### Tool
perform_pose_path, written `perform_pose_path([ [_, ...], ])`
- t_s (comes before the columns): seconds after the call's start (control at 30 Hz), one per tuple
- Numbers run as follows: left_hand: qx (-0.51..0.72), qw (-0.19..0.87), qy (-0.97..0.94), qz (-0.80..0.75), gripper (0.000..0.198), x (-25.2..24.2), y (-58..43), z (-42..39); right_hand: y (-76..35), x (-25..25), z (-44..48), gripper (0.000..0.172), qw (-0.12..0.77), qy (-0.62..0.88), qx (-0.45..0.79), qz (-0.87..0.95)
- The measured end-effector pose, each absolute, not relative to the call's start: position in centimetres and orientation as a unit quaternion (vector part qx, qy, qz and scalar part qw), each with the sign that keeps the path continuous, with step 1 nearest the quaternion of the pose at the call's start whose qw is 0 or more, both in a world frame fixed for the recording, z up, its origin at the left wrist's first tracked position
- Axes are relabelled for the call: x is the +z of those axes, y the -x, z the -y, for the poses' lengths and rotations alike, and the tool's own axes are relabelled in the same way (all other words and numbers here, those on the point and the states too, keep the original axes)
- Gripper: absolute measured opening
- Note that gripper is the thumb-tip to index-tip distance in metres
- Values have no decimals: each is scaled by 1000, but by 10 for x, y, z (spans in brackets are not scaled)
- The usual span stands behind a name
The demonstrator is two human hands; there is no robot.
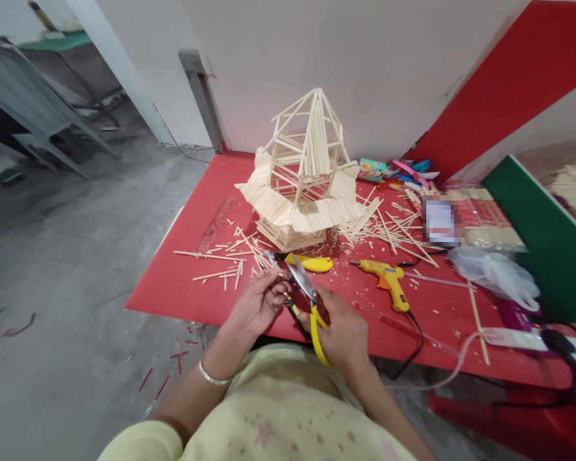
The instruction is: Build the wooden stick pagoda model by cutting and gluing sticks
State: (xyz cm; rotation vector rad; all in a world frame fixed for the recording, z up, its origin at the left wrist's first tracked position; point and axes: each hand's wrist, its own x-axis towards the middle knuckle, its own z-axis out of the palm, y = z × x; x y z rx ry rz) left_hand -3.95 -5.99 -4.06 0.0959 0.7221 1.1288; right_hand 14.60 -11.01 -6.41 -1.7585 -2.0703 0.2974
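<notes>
My right hand [343, 330] grips yellow-handled scissors [303, 283], blades pointing up and left toward my left hand. My left hand [259, 301] has its fingers pinched together right at the blades, holding something small that I cannot make out, likely a short wooden stick. Both hands hover over the near edge of the red table [173, 282]. Behind them stands a house-like model of wooden sticks [304, 173] with a pointed frame roof.
Loose sticks [225, 262] and offcuts litter the table. A yellow knife [312, 263], a yellow glue gun [388, 282] with black cord, a ruler [216, 224], a plastic bag [494, 272] and stick packets [489, 221] lie around. Grey floor lies to the left.
</notes>
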Motion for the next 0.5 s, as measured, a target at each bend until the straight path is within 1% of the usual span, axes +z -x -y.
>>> perform_pose_path([
  [0.13, 517, 793, -43, -320, 19, -44, 41, 61, -144, -60, 110, 50, 200, 615, 76, 759],
  [0.23, 500, 811, -22, -304, 17, -46, 39, 64, -141, -57, 110, 52, 193, 606, 52, 770],
  [0.37, 493, 817, -14, -300, 11, -46, 37, 66, -137, -57, 109, 53, 190, 606, 54, 770],
  [0.5, 502, 810, -7, -304, 11, -43, 35, 65, -136, -56, 108, 54, 186, 604, 63, 772],
])
